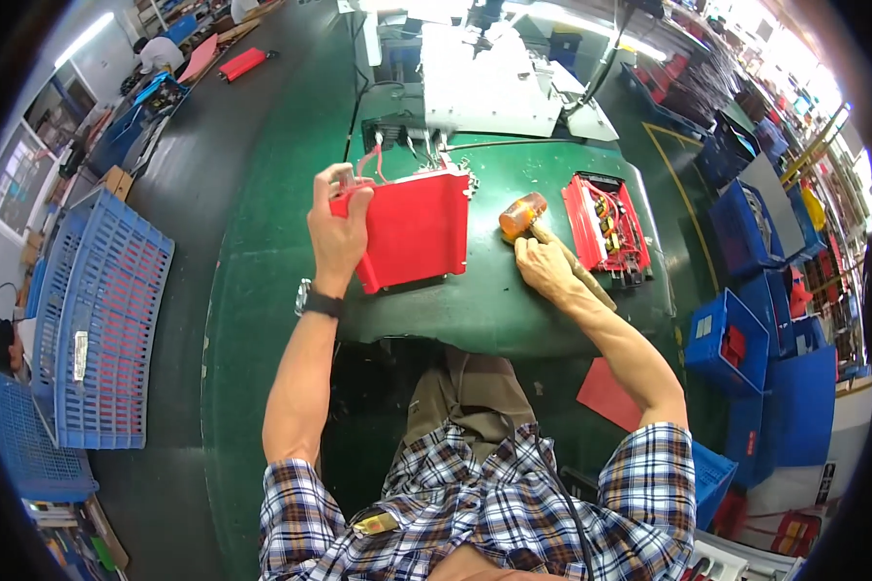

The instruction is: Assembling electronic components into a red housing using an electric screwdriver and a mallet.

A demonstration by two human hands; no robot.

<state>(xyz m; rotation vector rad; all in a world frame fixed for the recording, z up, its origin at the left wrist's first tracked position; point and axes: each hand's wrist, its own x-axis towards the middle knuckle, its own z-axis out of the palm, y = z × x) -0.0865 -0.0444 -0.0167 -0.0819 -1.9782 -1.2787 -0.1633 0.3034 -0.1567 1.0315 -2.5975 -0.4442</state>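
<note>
Red casing (417, 228) mid-frame, amber-headed mallet (524, 215) to its right
Left hand (341, 230) grasps the casing's upper-left corner; right hand (545, 267) grips the mallet close behind its head. Likely best: firm left hold, controlled mallet.

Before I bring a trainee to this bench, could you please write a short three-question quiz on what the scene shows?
1. Multiple choice: what colour is the head of the mallet held in the right hand?
A) Blue
B) Amber
C) Green

2. True or false: seen from the person's side, the open red casing lies to the left of the large red casing.

3. Fill in the blank: the dark-strapped watch is worn on the person's ____ wrist.

Key:
1. B, amber.
2. False; it lies to the right, beyond the mallet.
3. Left.
</note>
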